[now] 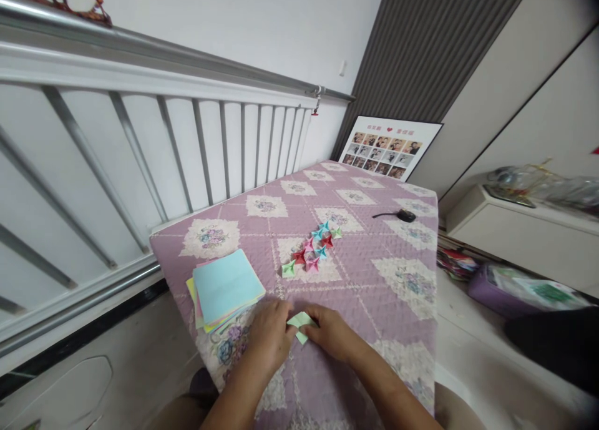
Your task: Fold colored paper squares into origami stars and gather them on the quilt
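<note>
A small folded piece of light green paper (302, 322) is held between my two hands, low over the near part of the table. My left hand (271, 330) pinches its left edge with the fingers curled. From the other side, my right hand (330, 331) grips the right edge between thumb and fingers. To the left of my left hand lies a stack of square paper sheets (228, 285), light blue on top, with yellow and pink edges showing beneath. Beyond my hands sit several small folded paper stars (312, 264) in pink, red, blue and green, grouped close together.
A purple floral cloth (360, 305) covers the table. Toward its far right lies a black object with a cord (405, 216). A white radiator (210, 136) borders the left side, with glasses (84, 5) on top. A photo board (390, 148) leans behind the table.
</note>
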`<state>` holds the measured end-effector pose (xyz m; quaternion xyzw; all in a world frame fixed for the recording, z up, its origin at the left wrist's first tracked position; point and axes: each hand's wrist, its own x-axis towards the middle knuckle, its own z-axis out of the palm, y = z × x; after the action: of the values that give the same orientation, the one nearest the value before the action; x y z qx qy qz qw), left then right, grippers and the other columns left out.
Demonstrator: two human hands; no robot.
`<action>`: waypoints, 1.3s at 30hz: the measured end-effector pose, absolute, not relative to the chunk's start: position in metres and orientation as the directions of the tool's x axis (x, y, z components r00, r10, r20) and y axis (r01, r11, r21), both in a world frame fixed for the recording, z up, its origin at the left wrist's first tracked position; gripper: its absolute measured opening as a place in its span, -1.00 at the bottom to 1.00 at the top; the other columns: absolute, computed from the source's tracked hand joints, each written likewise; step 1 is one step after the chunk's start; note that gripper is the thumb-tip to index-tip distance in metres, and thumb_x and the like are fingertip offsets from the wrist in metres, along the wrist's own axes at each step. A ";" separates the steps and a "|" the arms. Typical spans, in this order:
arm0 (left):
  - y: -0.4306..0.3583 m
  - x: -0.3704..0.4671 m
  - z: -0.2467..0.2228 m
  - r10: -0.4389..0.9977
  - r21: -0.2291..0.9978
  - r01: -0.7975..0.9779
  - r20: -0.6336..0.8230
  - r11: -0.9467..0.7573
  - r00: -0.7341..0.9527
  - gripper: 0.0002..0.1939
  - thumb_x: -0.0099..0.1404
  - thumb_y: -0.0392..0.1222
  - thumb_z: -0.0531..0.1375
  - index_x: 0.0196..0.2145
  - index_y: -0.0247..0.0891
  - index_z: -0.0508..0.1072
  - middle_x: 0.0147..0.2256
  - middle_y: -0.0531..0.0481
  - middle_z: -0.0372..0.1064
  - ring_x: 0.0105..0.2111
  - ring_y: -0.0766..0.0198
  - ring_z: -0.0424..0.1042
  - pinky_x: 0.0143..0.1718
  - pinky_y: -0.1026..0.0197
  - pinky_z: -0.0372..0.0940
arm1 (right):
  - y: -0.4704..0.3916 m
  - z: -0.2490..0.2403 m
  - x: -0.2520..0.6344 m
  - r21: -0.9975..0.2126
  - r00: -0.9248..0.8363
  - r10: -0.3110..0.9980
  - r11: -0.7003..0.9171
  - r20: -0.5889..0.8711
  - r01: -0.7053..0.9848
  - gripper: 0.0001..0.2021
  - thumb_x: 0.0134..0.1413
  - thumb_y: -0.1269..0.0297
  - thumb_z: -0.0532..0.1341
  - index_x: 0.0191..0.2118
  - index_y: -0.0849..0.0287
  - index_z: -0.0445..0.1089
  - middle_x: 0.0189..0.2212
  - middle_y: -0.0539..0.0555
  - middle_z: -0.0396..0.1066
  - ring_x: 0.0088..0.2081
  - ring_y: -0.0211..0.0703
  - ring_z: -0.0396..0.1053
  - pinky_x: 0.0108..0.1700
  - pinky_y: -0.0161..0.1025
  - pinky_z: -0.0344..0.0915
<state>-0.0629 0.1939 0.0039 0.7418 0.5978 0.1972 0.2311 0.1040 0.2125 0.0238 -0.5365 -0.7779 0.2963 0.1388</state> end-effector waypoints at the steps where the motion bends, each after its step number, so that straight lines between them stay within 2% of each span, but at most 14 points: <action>1: 0.194 -0.063 0.003 0.974 0.593 0.780 0.037 -0.200 0.222 -0.89 0.23 -0.27 0.16 -0.24 -0.19 0.39 -0.24 0.01 0.38 -0.18 0.19 0.31 -0.16 0.19 0.14 | 0.212 0.023 0.104 -0.620 -0.387 0.917 0.251 -0.094 0.744 -0.91 -0.03 0.39 0.14 -0.42 0.12 0.38 -0.45 -0.06 0.44 -0.37 -0.21 0.36 -0.34 -0.34 0.16; 2: 0.194 -0.063 0.003 0.971 0.601 0.767 0.064 -0.222 0.231 -0.94 0.25 -0.28 0.15 -0.29 -0.20 0.40 -0.27 0.02 0.37 -0.21 0.21 0.31 -0.19 0.20 0.14 | 0.211 0.023 0.104 -0.626 -0.385 0.920 0.257 -0.075 0.737 -0.91 -0.01 0.39 0.12 -0.42 0.14 0.37 -0.45 -0.05 0.43 -0.37 -0.21 0.35 -0.34 -0.33 0.16; 4: 0.193 -0.062 0.005 0.964 0.588 0.764 0.135 -0.265 0.230 -0.91 0.28 -0.31 0.12 -0.35 -0.20 0.40 -0.29 0.02 0.36 -0.23 0.22 0.31 -0.19 0.20 0.14 | 0.209 0.023 0.103 -0.598 -0.369 0.929 0.303 0.014 0.742 -0.92 0.01 0.41 0.12 -0.42 0.15 0.34 -0.43 -0.01 0.41 -0.34 -0.19 0.33 -0.28 -0.30 0.17; 7: 0.190 -0.059 0.009 0.949 0.502 0.808 0.219 -0.308 0.225 -0.86 0.32 -0.30 0.07 -0.35 -0.19 0.40 -0.29 0.00 0.35 -0.21 0.19 0.29 -0.15 0.16 0.13 | 0.205 0.021 0.100 -0.430 -0.373 0.902 0.432 0.218 0.793 -0.90 -0.04 0.50 0.16 -0.42 0.15 0.34 -0.40 0.02 0.40 -0.28 -0.14 0.30 -0.17 -0.20 0.12; 10: 0.186 -0.057 0.011 0.946 0.388 0.866 0.203 -0.314 0.252 -0.81 0.36 -0.29 0.02 -0.35 -0.20 0.41 -0.28 -0.04 0.35 -0.20 0.15 0.28 -0.15 0.12 0.12 | 0.200 0.016 0.099 -0.262 -0.422 0.851 0.505 0.312 0.823 -0.86 -0.04 0.55 0.17 -0.43 0.14 0.34 -0.41 0.03 0.39 -0.29 -0.13 0.26 -0.15 -0.17 0.08; 13: 0.183 -0.056 0.010 0.944 0.327 0.886 0.125 -0.330 0.305 -0.80 0.37 -0.26 0.01 -0.34 -0.21 0.41 -0.26 -0.06 0.35 -0.20 0.12 0.28 -0.18 0.09 0.12 | 0.193 0.007 0.100 -0.194 -0.455 0.834 0.524 0.312 0.829 -0.86 0.00 0.54 0.17 -0.44 0.14 0.33 -0.42 0.03 0.37 -0.31 -0.14 0.24 -0.16 -0.18 0.08; 16: 0.180 -0.058 0.008 0.934 0.348 0.870 0.061 -0.351 0.352 -0.81 0.37 -0.24 0.01 -0.31 -0.20 0.41 -0.26 -0.04 0.35 -0.20 0.13 0.29 -0.19 0.10 0.12 | 0.188 -0.003 0.104 -0.207 -0.456 0.842 0.519 0.287 0.829 -0.85 0.02 0.53 0.16 -0.43 0.13 0.33 -0.42 0.03 0.37 -0.31 -0.14 0.25 -0.17 -0.19 0.10; 19: 0.177 -0.060 0.004 0.932 0.395 0.851 0.038 -0.346 0.361 -0.86 0.34 -0.24 0.06 -0.32 -0.18 0.42 -0.26 0.00 0.34 -0.18 0.17 0.29 -0.16 0.14 0.11 | 0.184 -0.009 0.108 -0.295 -0.446 0.857 0.509 0.258 0.809 -0.88 0.06 0.48 0.16 -0.39 0.11 0.36 -0.37 0.04 0.39 -0.26 -0.13 0.28 -0.16 -0.20 0.12; 23: 0.173 -0.060 0.003 0.958 0.438 0.858 0.028 -0.269 0.286 -0.89 0.28 -0.24 0.13 -0.39 -0.17 0.43 -0.28 0.03 0.34 -0.19 0.20 0.28 -0.15 0.17 0.09 | 0.181 -0.013 0.115 -0.409 -0.434 0.861 0.508 0.265 0.758 -0.87 0.06 0.45 0.18 -0.29 0.08 0.40 -0.27 0.06 0.40 -0.18 -0.09 0.30 -0.11 -0.16 0.15; 26: 0.172 -0.057 0.006 0.978 0.437 0.879 0.013 -0.193 0.208 -0.88 0.27 -0.25 0.13 -0.42 -0.18 0.43 -0.31 0.03 0.35 -0.20 0.19 0.29 -0.16 0.16 0.07 | 0.180 -0.015 0.119 -0.444 -0.383 0.879 0.474 0.283 0.760 -0.94 0.07 0.40 0.21 -0.34 0.09 0.40 -0.30 0.05 0.40 -0.21 -0.08 0.31 -0.13 -0.15 0.17; 30: 0.173 -0.054 0.009 0.988 0.438 0.890 -0.018 -0.129 0.153 -0.89 0.25 -0.24 0.14 -0.42 -0.17 0.43 -0.31 0.04 0.36 -0.20 0.17 0.30 -0.17 0.13 0.05 | 0.180 -0.014 0.120 -0.440 -0.302 0.915 0.395 0.267 0.806 -0.90 0.09 0.29 0.24 -0.43 0.11 0.38 -0.37 0.03 0.39 -0.25 -0.09 0.31 -0.16 -0.14 0.14; 39: 0.176 -0.054 0.011 0.990 0.399 0.909 -0.028 -0.117 0.139 -0.84 0.31 -0.16 0.08 -0.36 -0.19 0.43 -0.29 0.00 0.39 -0.17 0.11 0.32 -0.16 0.07 0.05 | 0.180 -0.012 0.114 -0.397 -0.161 0.958 0.246 0.236 0.884 -0.83 0.13 0.24 0.21 -0.47 0.10 0.39 -0.42 0.02 0.36 -0.26 -0.09 0.29 -0.18 -0.15 0.06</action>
<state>-0.0541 0.1762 0.0108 0.7369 0.6444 0.1235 0.1628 0.1142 0.1796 -0.0120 -0.6084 -0.7573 0.0830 0.2226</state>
